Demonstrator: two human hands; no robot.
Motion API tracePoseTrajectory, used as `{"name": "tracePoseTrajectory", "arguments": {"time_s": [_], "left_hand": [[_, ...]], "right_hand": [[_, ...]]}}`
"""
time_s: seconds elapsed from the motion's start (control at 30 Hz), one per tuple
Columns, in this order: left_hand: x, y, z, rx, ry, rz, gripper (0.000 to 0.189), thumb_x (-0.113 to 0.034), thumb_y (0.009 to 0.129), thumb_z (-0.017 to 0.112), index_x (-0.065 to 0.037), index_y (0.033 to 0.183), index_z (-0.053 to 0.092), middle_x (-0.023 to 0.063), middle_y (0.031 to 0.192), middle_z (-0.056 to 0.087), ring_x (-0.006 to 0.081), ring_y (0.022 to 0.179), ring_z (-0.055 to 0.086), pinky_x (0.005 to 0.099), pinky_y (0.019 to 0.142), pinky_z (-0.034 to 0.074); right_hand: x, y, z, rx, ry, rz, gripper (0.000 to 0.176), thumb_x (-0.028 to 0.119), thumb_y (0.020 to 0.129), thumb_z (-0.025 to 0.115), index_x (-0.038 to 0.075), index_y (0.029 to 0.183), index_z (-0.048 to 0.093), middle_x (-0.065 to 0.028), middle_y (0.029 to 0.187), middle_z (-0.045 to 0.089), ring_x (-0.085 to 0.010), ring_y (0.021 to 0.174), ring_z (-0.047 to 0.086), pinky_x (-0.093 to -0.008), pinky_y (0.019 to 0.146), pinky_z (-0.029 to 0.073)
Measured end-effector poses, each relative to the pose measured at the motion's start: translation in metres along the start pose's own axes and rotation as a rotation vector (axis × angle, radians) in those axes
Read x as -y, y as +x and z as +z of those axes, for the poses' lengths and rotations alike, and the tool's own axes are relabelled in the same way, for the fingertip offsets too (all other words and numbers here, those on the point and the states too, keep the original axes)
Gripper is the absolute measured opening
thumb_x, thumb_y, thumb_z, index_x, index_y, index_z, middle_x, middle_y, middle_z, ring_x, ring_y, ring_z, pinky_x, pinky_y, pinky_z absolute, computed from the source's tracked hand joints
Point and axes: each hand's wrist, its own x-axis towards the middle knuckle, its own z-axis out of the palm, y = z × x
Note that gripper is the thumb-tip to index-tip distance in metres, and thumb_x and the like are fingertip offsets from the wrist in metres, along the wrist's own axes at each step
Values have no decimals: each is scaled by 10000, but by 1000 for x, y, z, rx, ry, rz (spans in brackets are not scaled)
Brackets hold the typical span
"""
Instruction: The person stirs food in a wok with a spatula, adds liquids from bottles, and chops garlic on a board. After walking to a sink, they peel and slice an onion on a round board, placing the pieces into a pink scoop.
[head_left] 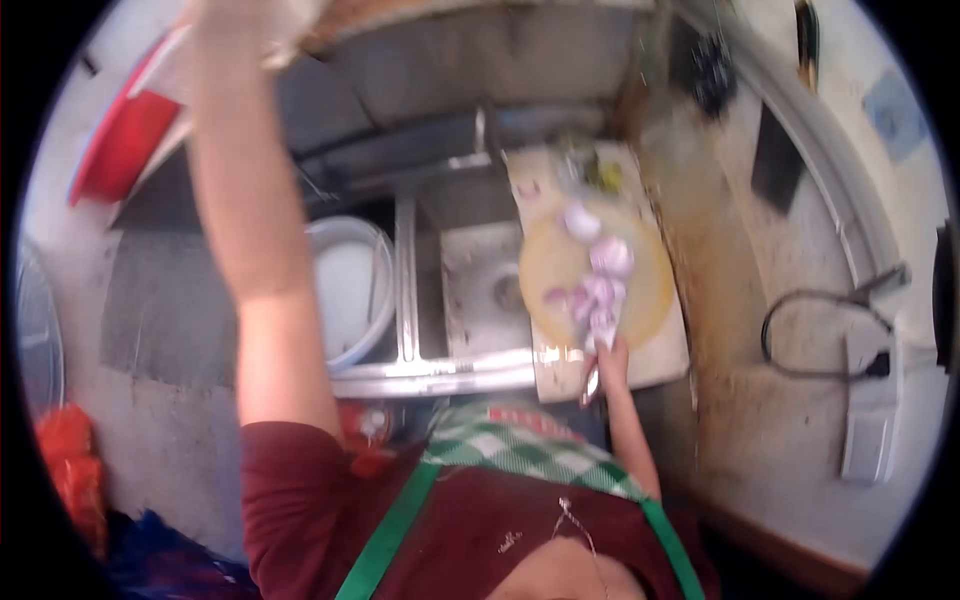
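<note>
My left arm point(262, 230) reaches up across the left of the head view; its hand lies beyond the top edge. On the near edge of a round yellowish cutting board point(645, 290), my right hand point(612, 358) is closed around what looks like a knife point(590, 386), blurred, with a shiny edge. Touching or just beyond its fingers are cut pieces of purple onion point(598, 297). Farther up the board are a larger onion point(611, 257) and a paler one point(580, 221). A clear plastic bag with something green point(603, 176) rests behind the board.
The round board lies on a pale rectangular slab point(655, 372) beside a steel sink basin point(455, 340). Left of that basin, a white bucket point(350, 345) stands in another. A black cable point(785, 365) loops at the right. A red basin point(128, 150) sits at upper left.
</note>
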Motion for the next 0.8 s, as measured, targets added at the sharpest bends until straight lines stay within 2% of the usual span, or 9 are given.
{"name": "tracePoseTrajectory", "arguments": {"time_s": [0.03,0.1,0.13,0.27,0.37,0.5,0.6,0.7,0.8], "left_hand": [[-2,10,-9,-5,311,64,579,-272,932,406,27,1381,197,328,1263,398,261,1038,545,409,929,429],[-26,-22,12,12,-486,-355,514,-194,912,411,16,1357,259,285,1173,483,168,712,622,302,621,555],[-23,-24,11,38,-503,-385,488,-193,907,415,10,1333,289,267,1139,499,156,678,610,287,581,543],[-15,-13,-25,150,-555,-470,394,-187,885,434,-14,1238,410,196,1006,562,109,545,565,227,424,494],[-16,-40,-20,421,-693,-563,262,-206,860,458,-10,1014,538,98,812,602,100,470,530,219,412,484],[-25,-89,-8,738,-486,-371,291,-269,862,465,-18,967,567,86,726,609,144,530,571,203,520,513],[-31,-151,-18,696,-517,-443,365,-261,844,505,-4,1095,436,53,627,569,144,487,545,191,482,474],[-17,-223,-42,655,-596,-531,628,-220,817,569,29,1288,237,19,512,512,121,368,476,179,362,397],[8,-288,-34,603,-558,-819,765,-143,797,562,45,1375,99,4,479,464,88,291,386,207,296,337]], "right_hand": [[10,-4,-1,16,4,49,221,73,817,534,-18,1018,537,-76,833,602,-153,704,554,-301,630,455],[10,-5,0,79,152,80,213,84,833,526,-4,1025,504,-55,731,567,-112,522,521,-257,460,434],[1,0,3,43,197,28,254,76,818,516,-10,1055,486,-83,674,548,-135,405,496,-287,378,412],[17,-7,3,54,250,150,184,78,833,515,9,998,474,-70,629,536,-137,417,497,-279,377,414],[15,-6,2,61,279,178,164,98,843,521,23,977,463,-59,596,522,-134,419,494,-276,378,416],[16,-8,4,33,275,168,150,113,849,526,33,960,464,-46,576,507,-126,419,486,-268,372,409],[14,-7,5,2,252,196,143,124,848,535,32,935,467,-39,560,485,-120,395,458,-266,358,394],[13,-10,4,10,268,170,146,113,848,541,29,958,495,-22,610,511,-99,418,468,-250,368,397],[8,-10,6,-13,310,193,137,98,847,539,27,958,500,-21,602,507,-98,411,464,-246,360,389]]}}
